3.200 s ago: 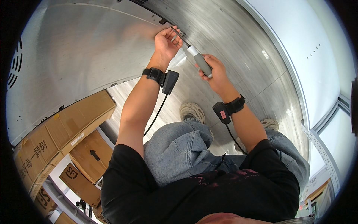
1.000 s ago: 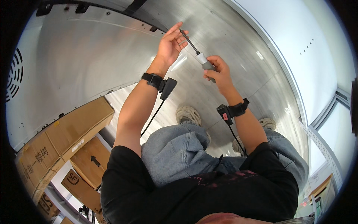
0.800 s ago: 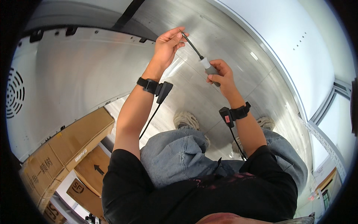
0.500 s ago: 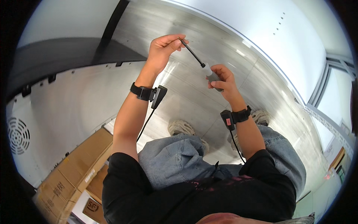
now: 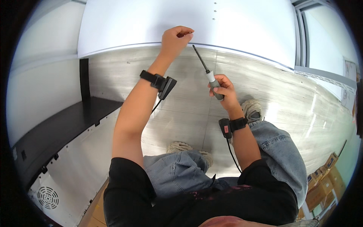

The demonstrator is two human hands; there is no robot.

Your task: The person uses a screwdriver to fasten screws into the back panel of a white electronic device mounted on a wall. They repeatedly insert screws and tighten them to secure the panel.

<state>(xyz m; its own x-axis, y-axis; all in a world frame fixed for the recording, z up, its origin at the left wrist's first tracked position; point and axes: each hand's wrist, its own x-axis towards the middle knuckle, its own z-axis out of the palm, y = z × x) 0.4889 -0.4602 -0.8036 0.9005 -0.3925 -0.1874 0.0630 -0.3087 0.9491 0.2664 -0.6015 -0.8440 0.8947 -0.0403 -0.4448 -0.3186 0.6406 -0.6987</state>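
In my right hand (image 5: 225, 92) is a screwdriver (image 5: 214, 84) with a grey handle, a light collar and a long dark shaft. My fingers wrap round its handle, and its tip points up and to the left. My left hand (image 5: 177, 40) is farther out, above the edge of a large white panel (image 5: 132, 26). Its thumb and forefinger are pinched together; what they hold, if anything, is too small to make out. A small gap lies between these fingers and the screwdriver's tip.
At left stands a metal cabinet (image 5: 75, 151) with a round vent and a black edge strip. The white panel carries a few small dots. Cardboard boxes (image 5: 321, 193) are at the lower right. My shoes rest on the grey tiled floor (image 5: 181, 109).
My left hand has let go of the screwdriver's tip and moved away from it. The view has turned, so the white panel now spans the far side.
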